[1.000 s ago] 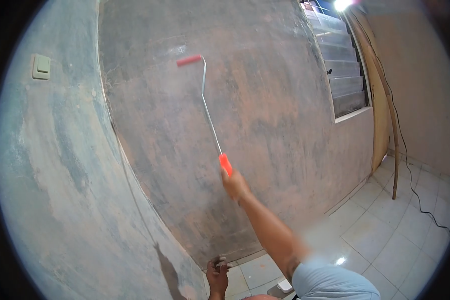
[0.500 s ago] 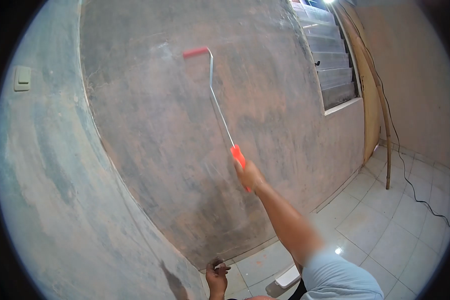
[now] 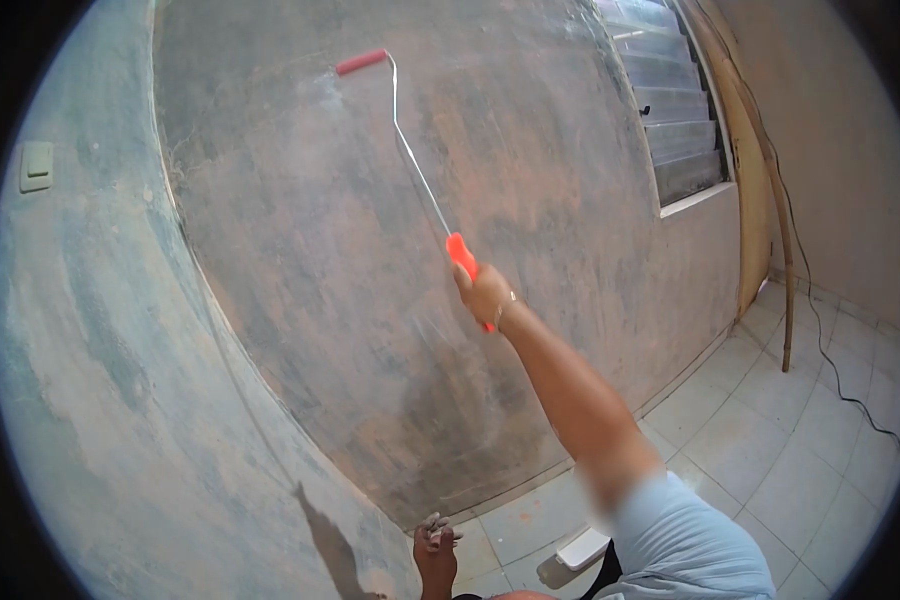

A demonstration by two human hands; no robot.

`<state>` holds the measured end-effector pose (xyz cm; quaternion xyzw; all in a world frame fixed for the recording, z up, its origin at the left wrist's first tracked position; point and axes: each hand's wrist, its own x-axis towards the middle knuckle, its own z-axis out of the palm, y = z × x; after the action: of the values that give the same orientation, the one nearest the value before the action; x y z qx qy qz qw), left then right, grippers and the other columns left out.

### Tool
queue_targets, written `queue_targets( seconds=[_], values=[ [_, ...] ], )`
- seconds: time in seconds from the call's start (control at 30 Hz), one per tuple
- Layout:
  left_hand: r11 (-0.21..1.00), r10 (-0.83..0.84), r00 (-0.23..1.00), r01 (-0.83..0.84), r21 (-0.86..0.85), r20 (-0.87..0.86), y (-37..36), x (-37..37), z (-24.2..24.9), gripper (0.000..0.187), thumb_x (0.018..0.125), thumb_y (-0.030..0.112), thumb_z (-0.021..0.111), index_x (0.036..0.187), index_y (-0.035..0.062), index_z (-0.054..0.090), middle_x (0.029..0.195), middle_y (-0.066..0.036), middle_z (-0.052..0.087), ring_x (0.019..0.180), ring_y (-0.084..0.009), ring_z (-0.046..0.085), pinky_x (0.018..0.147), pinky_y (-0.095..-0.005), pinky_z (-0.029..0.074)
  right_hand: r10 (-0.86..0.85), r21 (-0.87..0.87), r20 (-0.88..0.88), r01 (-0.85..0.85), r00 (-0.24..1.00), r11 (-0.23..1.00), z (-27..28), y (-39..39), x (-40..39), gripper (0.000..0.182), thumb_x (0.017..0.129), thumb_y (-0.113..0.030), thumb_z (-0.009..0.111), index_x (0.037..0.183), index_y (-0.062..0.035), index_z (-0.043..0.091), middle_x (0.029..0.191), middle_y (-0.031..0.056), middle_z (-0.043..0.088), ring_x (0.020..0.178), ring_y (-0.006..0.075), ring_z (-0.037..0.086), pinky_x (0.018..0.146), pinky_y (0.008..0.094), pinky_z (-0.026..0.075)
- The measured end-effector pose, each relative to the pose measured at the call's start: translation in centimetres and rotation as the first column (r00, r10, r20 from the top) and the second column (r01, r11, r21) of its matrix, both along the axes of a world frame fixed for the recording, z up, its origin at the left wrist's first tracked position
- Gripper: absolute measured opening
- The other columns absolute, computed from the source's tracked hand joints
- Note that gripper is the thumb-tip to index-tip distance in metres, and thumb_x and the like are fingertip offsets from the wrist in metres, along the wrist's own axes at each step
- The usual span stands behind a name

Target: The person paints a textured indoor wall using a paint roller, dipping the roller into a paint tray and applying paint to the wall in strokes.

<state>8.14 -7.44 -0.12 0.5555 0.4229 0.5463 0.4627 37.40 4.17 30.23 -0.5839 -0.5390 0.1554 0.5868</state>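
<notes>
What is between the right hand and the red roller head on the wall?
In the head view, only the roller's thin metal shaft joins the right hand to the roller head.

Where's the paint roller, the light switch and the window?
paint roller (image 3: 362,62), head view, on its red sleeve.
light switch (image 3: 36,166), head view, on its plate.
window (image 3: 678,105), head view, on a glass slat.

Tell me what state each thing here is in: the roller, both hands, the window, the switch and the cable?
paint roller: raised high, sleeve pressed against the wall
right hand: closed around the roller's orange handle
left hand: low by the wall corner, fingers curled; whether it holds anything is unclear
louvre window: slats look shut
wall switch: position unreadable
black cable: trailing loose across the tiled floor
</notes>
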Motion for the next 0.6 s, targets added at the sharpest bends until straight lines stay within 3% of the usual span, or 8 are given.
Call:
queue_targets(
  seconds=[0.07,0.17,0.27,0.37,0.47,0.5,0.57,0.6],
  values=[
    [1.000,-0.017,0.997,0.015,0.026,0.075,0.0,0.0,-0.1,0.036,0.088,0.006,0.058,0.121,-0.0031,0.047,0.109,-0.014,0.059,0.077,-0.0181,0.067,0.063,-0.0244,0.052,0.006,-0.017,-0.034,-0.006,0.999,1.000,0.9,0.6,-0.4,0.046,0.095,-0.045,0.045,0.089,-0.0010,0.056,0.051,0.0095,0.052,0.036,0.0221,0.051,0.038,0.0378,0.039],
    [1.000,0.015,0.998,-0.015,0.002,-0.063,-0.2,0.0,0.0,0.036,0.088,0.005,0.058,0.121,-0.0031,0.047,0.108,-0.013,0.059,0.076,-0.0182,0.067,0.064,-0.0241,0.051,-0.072,-0.087,0.057,0.076,0.996,0.993,-12.4,-1.4,0.3,0.051,0.092,-0.048,0.048,0.108,-0.0014,0.060,0.092,0.0227,0.066,0.091,0.0406,0.062,0.080,0.0443,0.047],
    [1.000,0.003,1.000,-0.003,0.014,-0.013,0.2,-0.8,-1.9,0.036,0.088,0.004,0.059,0.121,-0.0035,0.047,0.107,-0.013,0.060,0.076,-0.0182,0.067,0.064,-0.0243,0.052,-0.149,0.011,0.141,0.149,0.979,0.989,-25.0,-4.5,-0.2,0.051,0.092,-0.046,0.048,0.111,-0.0008,0.059,0.093,0.0229,0.065,0.091,0.0383,0.063,0.078,0.0435,0.047],
    [0.999,0.033,0.991,-0.032,0.006,-0.126,-0.8,-0.7,-0.3,0.036,0.088,0.006,0.059,0.120,-0.0042,0.046,0.109,-0.014,0.059,0.077,-0.0190,0.067,0.064,-0.0251,0.052,-0.014,0.090,0.047,0.009,0.999,0.996,-14.5,-4.7,-0.3,0.052,0.092,-0.047,0.047,0.110,0.0007,0.058,0.091,0.0226,0.065,0.089,0.0362,0.063,0.077,0.0427,0.046],
    [0.998,-0.024,1.000,0.023,0.051,0.016,-0.7,-0.1,0.5,0.037,0.089,0.008,0.058,0.121,-0.0041,0.045,0.110,-0.016,0.058,0.078,-0.0199,0.067,0.065,-0.0257,0.052,0.060,-0.169,-0.005,-0.060,0.998,0.984,1.6,-3.5,-1.0,0.055,0.093,-0.050,0.043,0.106,0.0014,0.057,0.077,0.0190,0.064,0.063,0.0334,0.062,0.063,0.0439,0.048],
    [0.993,-0.041,0.999,0.038,0.112,0.026,-0.4,0.0,0.2,0.039,0.090,0.012,0.057,0.122,-0.0037,0.044,0.111,-0.017,0.058,0.078,-0.0208,0.067,0.065,-0.0258,0.053,0.062,-0.176,-0.026,-0.065,0.998,0.982,4.4,-2.0,-1.2,0.055,0.092,-0.051,0.043,0.107,0.0003,0.057,0.081,0.0197,0.065,0.068,0.0349,0.063,0.067,0.0438,0.048],
    [0.995,-0.036,0.999,0.036,0.095,0.005,-0.5,0.5,0.9,0.038,0.090,0.010,0.057,0.122,-0.0038,0.044,0.110,-0.016,0.058,0.078,-0.0204,0.067,0.065,-0.0257,0.052,0.070,-0.178,-0.052,-0.078,0.996,0.981,4.4,-0.2,-1.3,0.055,0.092,-0.051,0.044,0.109,-0.0009,0.057,0.085,0.0204,0.065,0.073,0.0364,0.064,0.071,0.0438,0.049],
    [0.997,-0.042,0.999,0.042,0.069,-0.004,-0.5,0.7,1.1,0.037,0.090,0.009,0.057,0.122,-0.0038,0.044,0.110,-0.016,0.058,0.078,-0.0201,0.067,0.064,-0.0256,0.052,-0.010,-0.055,0.020,0.011,1.000,0.998,1.0,1.2,-1.1,0.054,0.092,-0.051,0.044,0.104,0.0006,0.058,0.076,0.0191,0.063,0.064,0.0331,0.063,0.062,0.0427,0.048]
  ],
)
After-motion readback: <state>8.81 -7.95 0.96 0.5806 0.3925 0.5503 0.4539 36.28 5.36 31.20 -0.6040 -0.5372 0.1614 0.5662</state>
